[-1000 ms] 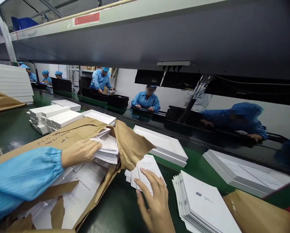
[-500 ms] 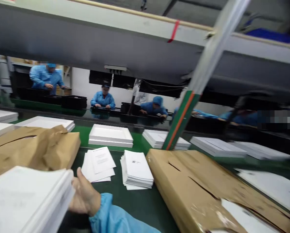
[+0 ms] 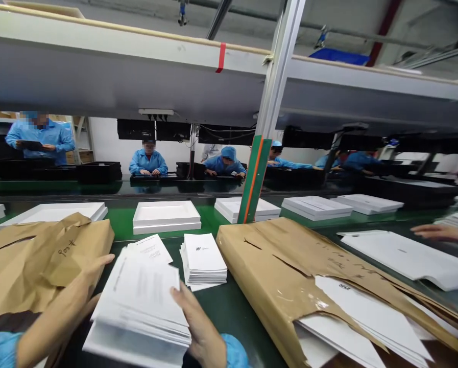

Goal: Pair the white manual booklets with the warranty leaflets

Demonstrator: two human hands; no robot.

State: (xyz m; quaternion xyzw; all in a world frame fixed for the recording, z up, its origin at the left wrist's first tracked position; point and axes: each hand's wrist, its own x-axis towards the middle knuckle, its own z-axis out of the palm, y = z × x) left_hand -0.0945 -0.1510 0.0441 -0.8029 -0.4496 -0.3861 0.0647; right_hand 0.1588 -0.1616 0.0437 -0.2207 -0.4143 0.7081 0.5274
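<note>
My right hand [image 3: 201,322] grips the right edge of a thick stack of printed paper leaflets [image 3: 140,301], thumb on top. The stack is tilted over the dark green work surface, its lower sheets slightly fanned. At its left side is my left hand [image 3: 85,283], fingers stretched out; whether it touches the paper I cannot tell. Just behind lie a few loose printed sheets [image 3: 155,248], partly covered by the stack. To their right stands a neat pile of white booklets [image 3: 205,258] with a small dark logo.
Torn brown paper packages lie left [image 3: 48,255] and right [image 3: 267,255], the right one with white sheets sticking out. White box trays [image 3: 167,217] line the green conveyor behind. A slanting post [image 3: 265,117] rises to an overhead shelf. Another person's hand [image 3: 443,232] reaches in at right.
The paper stack has moved right, in front of the loose sheets. My right hand now grips its right edge, and my left hand has come into view. The camera view has turned right.
</note>
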